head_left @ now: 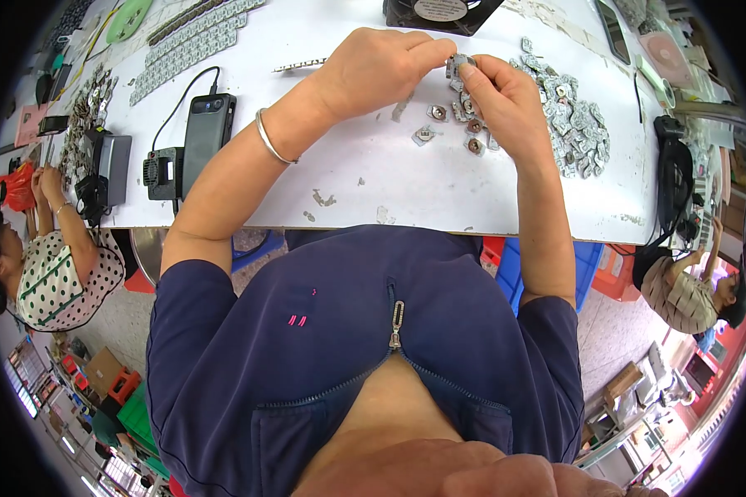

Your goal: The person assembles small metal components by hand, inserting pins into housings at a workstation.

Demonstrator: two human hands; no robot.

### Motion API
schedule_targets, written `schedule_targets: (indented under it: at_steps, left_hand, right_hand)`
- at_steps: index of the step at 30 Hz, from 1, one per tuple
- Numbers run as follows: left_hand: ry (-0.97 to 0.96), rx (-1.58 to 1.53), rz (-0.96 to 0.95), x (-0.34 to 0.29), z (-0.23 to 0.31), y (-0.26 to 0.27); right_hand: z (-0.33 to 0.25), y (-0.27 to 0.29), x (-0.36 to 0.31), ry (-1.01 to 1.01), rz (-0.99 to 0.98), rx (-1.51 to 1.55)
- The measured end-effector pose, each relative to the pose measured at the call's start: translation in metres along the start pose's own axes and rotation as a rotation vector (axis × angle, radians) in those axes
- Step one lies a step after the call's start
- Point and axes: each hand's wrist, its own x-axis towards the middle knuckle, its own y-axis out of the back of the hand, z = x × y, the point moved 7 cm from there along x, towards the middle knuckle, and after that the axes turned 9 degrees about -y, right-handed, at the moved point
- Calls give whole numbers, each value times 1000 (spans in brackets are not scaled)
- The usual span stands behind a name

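Observation:
Above the far middle of the white table, my two hands meet at a small silvery metal part (453, 66). The fingertips of my left hand (381, 70), closed in a pinch, touch its left side. My right hand (510, 103) grips it between thumb and fingers. Below them lie several loose parts with copper-coloured centres (474, 126). A heap of similar silvery parts (584, 132) spreads out to the right of my right hand. Behind my left wrist, a thin strip of small metal pieces (300, 65) rests on the table.
A black power bank (210, 124) with a cable and a small black device (163, 174) lie left of my left arm. Rows of metal parts (186, 62) stand at the far left. A black fan (443, 12) sits at the back. Co-workers sit at both sides.

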Motion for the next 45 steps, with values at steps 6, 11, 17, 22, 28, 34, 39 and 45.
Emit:
schedule_targets:
  at_steps: [6, 11, 17, 22, 28, 34, 39, 45]
  left_hand:
    - [95, 23, 39, -1, -13, -2]
    - [120, 11, 100, 0, -14, 2]
    - [114, 5, 115, 0, -9, 2]
    - [87, -76, 17, -1, 4, -6]
    - [34, -176, -362, -8, 23, -40]
    - [155, -263, -253, -2, 13, -31]
    - [262, -481, -351, 10, 5, -24]
    - [338, -597, -572, 8, 8, -24]
  right_hand:
    - [-13, 2, 10, -3, 142, -81]
    - [-20, 1, 13, 71, 168, -11]
    - [0, 0, 18, -17, 127, 186]
    - [22, 4, 2, -118, 97, 190]
    - [39, 8, -28, -31, 123, 29]
    - [29, 13, -26, 109, 183, 18]
    - [-1, -7, -26, 171, 44, -37]
    - [-5, -9, -24, 151, -4, -74]
